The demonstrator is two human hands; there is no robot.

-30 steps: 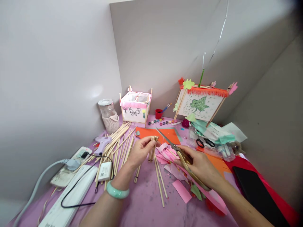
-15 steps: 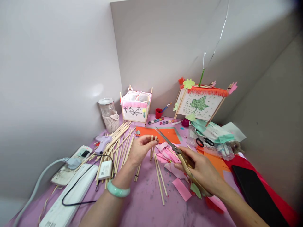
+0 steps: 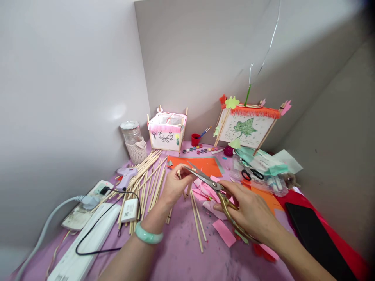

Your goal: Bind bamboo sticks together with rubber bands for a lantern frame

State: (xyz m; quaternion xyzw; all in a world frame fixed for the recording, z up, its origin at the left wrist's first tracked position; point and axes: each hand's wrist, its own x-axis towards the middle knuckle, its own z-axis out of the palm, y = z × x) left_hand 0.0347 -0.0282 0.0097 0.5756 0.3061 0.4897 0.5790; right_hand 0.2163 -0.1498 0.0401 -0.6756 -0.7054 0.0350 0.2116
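Note:
Between the fingertips of my left hand (image 3: 173,185) are short wooden sticks (image 3: 188,190), held roughly upright, their upper ends partly hidden by my fingers. My right hand (image 3: 247,207) grips gold-handled scissors (image 3: 215,185) by the handles. The blades reach left to the tops of the sticks, slightly parted; whether they touch the wood I cannot tell. Beneath the scissors lie pink paper scraps (image 3: 224,233). Two longer sticks (image 3: 197,222) rest on the purple table below my left hand.
A pile of wooden sticks (image 3: 143,183), a lilac glue gun (image 3: 126,176) and a white power strip (image 3: 84,242) lie left. Behind stand a white paper lantern (image 3: 165,136), a red cup (image 3: 195,139) and a leaf-painted lantern (image 3: 246,127). A black tablet-like slab (image 3: 319,242) lies right.
The scissors have moved left, bringing their blades from beside the sticks to the stick tops at my left fingertips. The sticks in my left hand have spread apart a little.

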